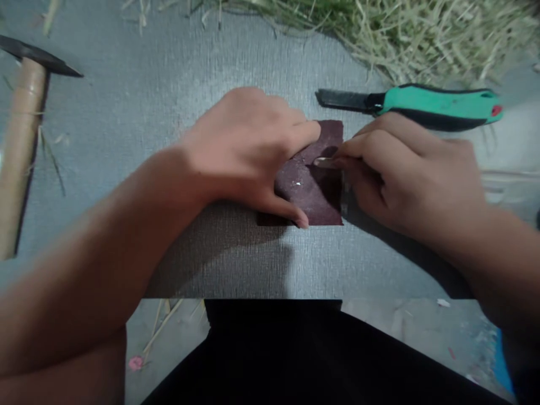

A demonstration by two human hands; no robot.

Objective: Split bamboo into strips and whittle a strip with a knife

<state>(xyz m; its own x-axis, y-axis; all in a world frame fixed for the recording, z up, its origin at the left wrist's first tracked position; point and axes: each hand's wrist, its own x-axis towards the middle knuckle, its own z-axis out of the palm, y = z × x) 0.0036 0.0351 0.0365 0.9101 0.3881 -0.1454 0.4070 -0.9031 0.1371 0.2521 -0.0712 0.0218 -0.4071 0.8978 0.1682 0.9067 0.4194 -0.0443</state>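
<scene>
A dark reddish-brown sheet that looks like sandpaper (324,205) lies flat on the grey table. Across its left part rests my left hand (248,146), thumb and index finger spread apart and pressing on the sheet; its other fingers are partly hidden. From the right, my right hand (413,169) pinches a small pale sliver (324,162) between thumb and index finger. The sliver's rounded tip lies over the sheet, close to the left index finger; its other end is hidden in the pinch. White specks of dust dot the sheet near its middle.
Behind my right hand lies a green-and-black utility knife (439,106), blade pointing left. A hammer with a wooden handle (23,140) is at the far left. Shredded green-white strips (422,34) are heaped at the back right. The table's front edge (253,297) runs above my lap.
</scene>
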